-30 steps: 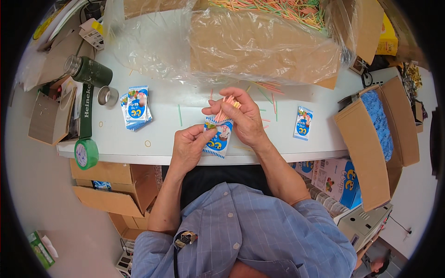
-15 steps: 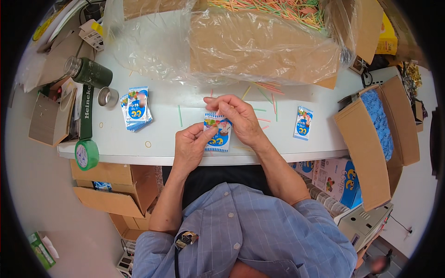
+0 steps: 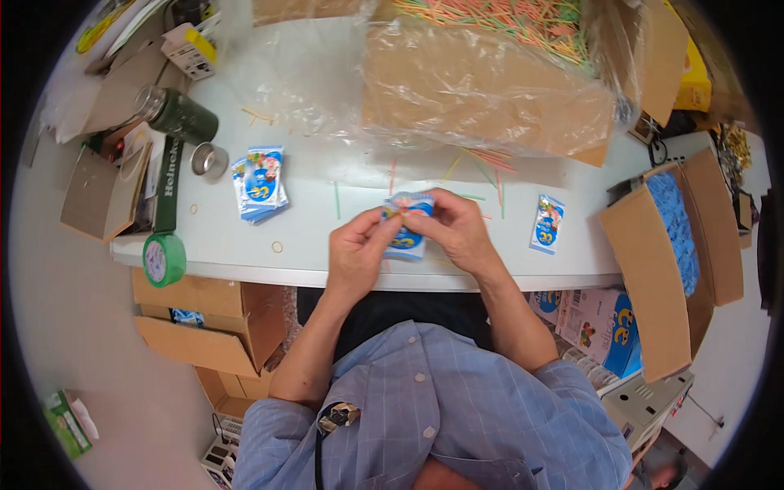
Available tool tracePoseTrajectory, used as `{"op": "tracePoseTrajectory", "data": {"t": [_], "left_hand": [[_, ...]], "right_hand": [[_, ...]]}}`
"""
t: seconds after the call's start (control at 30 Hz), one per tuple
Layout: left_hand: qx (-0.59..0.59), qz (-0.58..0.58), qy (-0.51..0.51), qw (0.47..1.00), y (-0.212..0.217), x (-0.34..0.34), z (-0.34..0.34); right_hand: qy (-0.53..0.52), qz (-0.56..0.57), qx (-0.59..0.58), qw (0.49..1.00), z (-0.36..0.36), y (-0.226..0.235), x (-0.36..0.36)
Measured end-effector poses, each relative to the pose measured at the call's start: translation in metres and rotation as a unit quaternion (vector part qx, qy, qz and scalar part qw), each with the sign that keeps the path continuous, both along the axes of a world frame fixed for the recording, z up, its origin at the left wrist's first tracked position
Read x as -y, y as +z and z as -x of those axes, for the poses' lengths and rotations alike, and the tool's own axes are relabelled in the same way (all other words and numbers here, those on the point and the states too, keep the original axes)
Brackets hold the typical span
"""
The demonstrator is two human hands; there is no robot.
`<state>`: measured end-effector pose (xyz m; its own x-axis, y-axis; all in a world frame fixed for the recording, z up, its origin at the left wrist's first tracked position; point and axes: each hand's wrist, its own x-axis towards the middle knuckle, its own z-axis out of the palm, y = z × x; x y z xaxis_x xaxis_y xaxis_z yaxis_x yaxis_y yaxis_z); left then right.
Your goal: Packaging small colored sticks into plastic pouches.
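Note:
Just above the table's front edge, both my hands grip a small blue and white packet (image 3: 406, 243). My left hand (image 3: 353, 255) is closed on its left side, with the thumb across the front. My right hand (image 3: 464, 233) pinches the upper right part, so the two thumbs nearly meet. Part of the packet's face is hidden by the thumbs. To the left lies a pile of similar packets (image 3: 263, 181), and a single packet (image 3: 548, 223) lies to the right. Thin pastel sticks, among them a green stick (image 3: 336, 200), are scattered beyond my hands.
A big cardboard box (image 3: 482, 90), draped in clear plastic, holds many pastel sticks (image 3: 506, 24) at the back. On the left are a dark green flask (image 3: 189, 118), a metal cup (image 3: 209, 161) and green tape (image 3: 164, 260). An open carton (image 3: 645, 286) with blue contents (image 3: 674, 229) stands at right.
My right hand has come down from above the packet's top edge and now pinches its upper part beside my left hand. The whole view has shifted slightly.

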<state>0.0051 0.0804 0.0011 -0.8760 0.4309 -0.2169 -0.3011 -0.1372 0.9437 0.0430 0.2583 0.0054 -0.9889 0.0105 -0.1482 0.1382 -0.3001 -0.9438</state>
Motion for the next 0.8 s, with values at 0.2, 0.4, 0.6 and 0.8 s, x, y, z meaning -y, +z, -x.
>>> {"op": "tracePoseTrajectory", "data": {"t": [0.2,0.4,0.6,0.8], "left_hand": [[-0.261,0.393,0.264,0.841,0.023,0.057,0.056],[-0.265,0.638,0.188,0.698,0.016,0.101,0.114],[-0.237,0.585,0.214,0.746,0.002,0.101,0.123],[-0.193,0.421,0.257,0.848,-0.010,0.107,0.127]], "right_hand": [[-0.148,-0.140,0.027,0.979,-0.038,0.031,-0.075],[-0.160,-0.376,0.170,0.897,-0.070,0.019,-0.160],[-0.228,-0.696,0.138,0.667,-0.083,0.024,-0.156],[-0.308,-0.605,-0.008,0.734,-0.050,0.094,-0.151]]}}
